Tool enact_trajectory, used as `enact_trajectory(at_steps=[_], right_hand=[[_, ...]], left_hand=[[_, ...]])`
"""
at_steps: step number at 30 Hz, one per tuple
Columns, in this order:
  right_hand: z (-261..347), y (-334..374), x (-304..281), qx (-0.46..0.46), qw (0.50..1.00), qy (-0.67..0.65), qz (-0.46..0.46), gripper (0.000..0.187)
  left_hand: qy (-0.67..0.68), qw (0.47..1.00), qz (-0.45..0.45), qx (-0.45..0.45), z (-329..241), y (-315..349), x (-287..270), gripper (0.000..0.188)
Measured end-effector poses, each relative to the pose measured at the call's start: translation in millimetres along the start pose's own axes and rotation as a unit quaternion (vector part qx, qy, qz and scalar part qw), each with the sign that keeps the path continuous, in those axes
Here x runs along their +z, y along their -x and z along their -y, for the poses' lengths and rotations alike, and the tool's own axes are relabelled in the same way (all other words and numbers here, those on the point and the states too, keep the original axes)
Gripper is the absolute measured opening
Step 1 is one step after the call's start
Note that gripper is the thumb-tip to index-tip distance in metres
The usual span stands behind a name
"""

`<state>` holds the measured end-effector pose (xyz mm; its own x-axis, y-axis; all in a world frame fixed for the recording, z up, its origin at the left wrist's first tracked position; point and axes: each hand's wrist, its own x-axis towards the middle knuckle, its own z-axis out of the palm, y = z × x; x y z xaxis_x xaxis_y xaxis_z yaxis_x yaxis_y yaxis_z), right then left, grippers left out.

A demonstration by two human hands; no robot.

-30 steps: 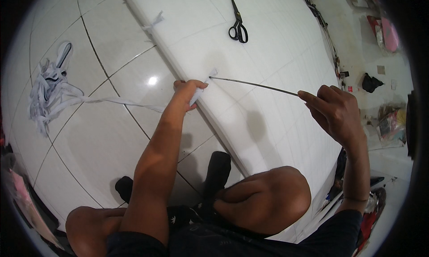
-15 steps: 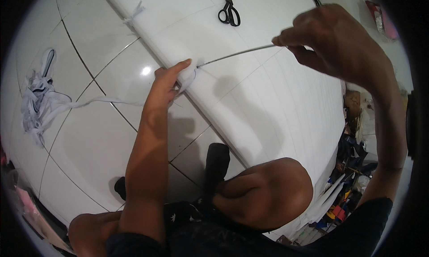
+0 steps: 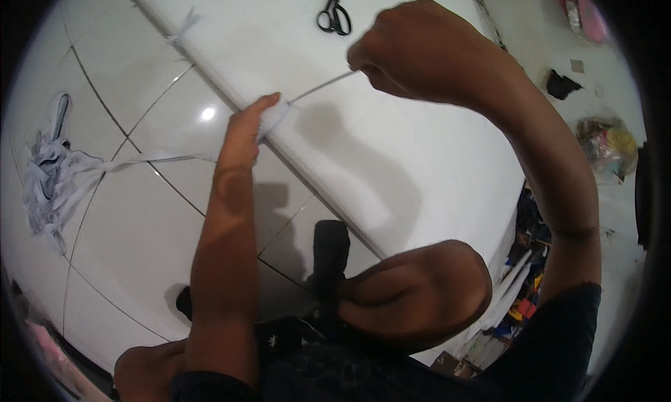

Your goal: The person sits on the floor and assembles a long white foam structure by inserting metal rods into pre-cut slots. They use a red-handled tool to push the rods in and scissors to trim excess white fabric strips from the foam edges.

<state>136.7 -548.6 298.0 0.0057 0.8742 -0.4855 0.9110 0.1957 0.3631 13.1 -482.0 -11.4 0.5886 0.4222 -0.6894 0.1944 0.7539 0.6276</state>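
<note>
A thick white slab, foam-like in look (image 3: 454,171), lies across the floor. My left hand (image 3: 243,133) grips its near-left edge, thumb on top and fingers curled beneath, partly hidden. A white fabric strip (image 3: 164,157) runs to this spot from a tangled heap of the same strip (image 3: 47,178) at far left. From the slab beside my left thumb rises a thin grey strand (image 3: 321,87); whether it is cord or a rod I cannot tell. My right hand (image 3: 426,49), raised over the slab with fingers closed, pinches its other end.
Black-handled scissors (image 3: 334,17) lie on the slab's far part. Another white strip end (image 3: 185,28) sticks out at the edge farther up. My bent knee (image 3: 426,290) is close to the slab. Coloured scraps (image 3: 521,307) and a plastic bag (image 3: 608,150) lie on the right.
My right hand has moved left, closer to my left hand, and the strand showing between them is shorter. My left hand keeps its grip on the edge. The whole view has shifted slightly.
</note>
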Motion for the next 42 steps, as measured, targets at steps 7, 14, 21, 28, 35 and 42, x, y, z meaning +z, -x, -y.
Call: enact_trajectory(at_steps=[7,14,21,28,35,42], right_hand=[[-12,-7,7,-0.041,0.999,-0.016,0.028,0.016],[-3,-18,-3,-0.023,0.999,0.006,0.022,0.018],[5,-26,6,0.032,0.999,-0.002,0.031,0.009],[5,-19,0,0.035,0.997,-0.050,0.055,0.010],[-11,-5,-30,0.063,0.994,-0.023,0.087,0.015],[-48,97,-31,0.142,0.976,-0.153,-0.065,0.026]], left_hand=[[0.046,0.997,0.044,-0.035,-4,-6,-2,0.083],[-0.058,0.995,0.078,-0.011,-18,-4,-13,0.079],[-0.110,0.989,0.084,0.048,-35,12,-5,0.082],[-0.024,0.987,0.147,0.059,-7,-1,-20,0.091],[0.036,0.973,0.225,0.014,26,-33,-37,0.086],[0.053,0.983,0.171,0.049,37,-51,-57,0.089]])
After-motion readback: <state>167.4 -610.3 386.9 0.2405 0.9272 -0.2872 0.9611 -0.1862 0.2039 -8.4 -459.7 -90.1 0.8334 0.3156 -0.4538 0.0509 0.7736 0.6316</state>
